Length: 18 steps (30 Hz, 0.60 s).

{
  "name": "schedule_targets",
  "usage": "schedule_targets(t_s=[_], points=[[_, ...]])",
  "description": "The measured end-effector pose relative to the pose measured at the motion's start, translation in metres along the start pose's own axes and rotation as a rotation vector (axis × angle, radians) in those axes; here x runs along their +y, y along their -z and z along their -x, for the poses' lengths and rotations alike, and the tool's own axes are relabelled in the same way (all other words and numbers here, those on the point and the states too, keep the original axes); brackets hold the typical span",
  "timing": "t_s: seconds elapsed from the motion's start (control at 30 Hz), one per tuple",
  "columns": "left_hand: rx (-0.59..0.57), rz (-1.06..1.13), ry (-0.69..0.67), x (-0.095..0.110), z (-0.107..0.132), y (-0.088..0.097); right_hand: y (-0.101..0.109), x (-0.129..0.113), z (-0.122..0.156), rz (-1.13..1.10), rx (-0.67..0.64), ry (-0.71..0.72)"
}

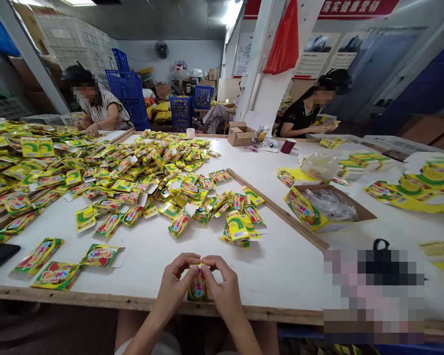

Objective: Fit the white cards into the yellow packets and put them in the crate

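Near the front edge of the white table, my left hand [179, 278] and my right hand [220, 281] pinch the top end of a small printed box [198, 288]. The box is yellow and green with colourful lettering, and its lower part shows between my thumbs. My fingertips hide its top end. Several similar flat boxes lie to the left, among them one [57, 275] with a red fruit picture and another [101, 255] with a white flap sticking out. Beyond my hands, a large heap of such boxes [163, 167] spreads over the table.
A wooden strip [277, 209] crosses the table [281, 281] right of the heap. Farther right stands an open carton [329, 204] holding clear plastic. A dark phone-like object [0, 259] lies at the left edge. Two people [103, 106] [311, 111] work across the table.
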<state>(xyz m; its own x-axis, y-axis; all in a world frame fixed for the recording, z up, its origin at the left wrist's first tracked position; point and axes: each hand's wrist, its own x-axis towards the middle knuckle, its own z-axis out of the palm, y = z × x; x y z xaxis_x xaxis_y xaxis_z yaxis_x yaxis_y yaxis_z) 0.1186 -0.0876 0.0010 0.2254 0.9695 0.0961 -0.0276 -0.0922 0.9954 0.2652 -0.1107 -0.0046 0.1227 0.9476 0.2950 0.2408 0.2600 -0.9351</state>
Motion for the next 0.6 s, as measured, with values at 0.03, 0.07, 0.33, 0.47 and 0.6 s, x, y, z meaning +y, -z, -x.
schedule_targets(t_s=[0.03, 0.07, 0.33, 0.47, 0.6], points=[[0.008, 0.004, 0.004, 0.001, -0.001, -0.001, 0.0, -0.001, -0.001, 0.017, 0.002, -0.017], [0.021, 0.008, 0.016, 0.001, -0.002, -0.002, 0.0, -0.002, -0.002, 0.038, 0.006, -0.036], [0.07, 0.051, 0.069, -0.004, -0.01, -0.003, 0.002, -0.014, -0.01, 0.064, 0.029, -0.077], [0.057, 0.082, 0.085, -0.005, -0.009, -0.001, 0.002, -0.014, -0.009, 0.029, 0.0, -0.105], [0.037, 0.105, 0.092, -0.004, -0.004, 0.001, 0.004, -0.008, -0.006, -0.009, -0.028, -0.101]])
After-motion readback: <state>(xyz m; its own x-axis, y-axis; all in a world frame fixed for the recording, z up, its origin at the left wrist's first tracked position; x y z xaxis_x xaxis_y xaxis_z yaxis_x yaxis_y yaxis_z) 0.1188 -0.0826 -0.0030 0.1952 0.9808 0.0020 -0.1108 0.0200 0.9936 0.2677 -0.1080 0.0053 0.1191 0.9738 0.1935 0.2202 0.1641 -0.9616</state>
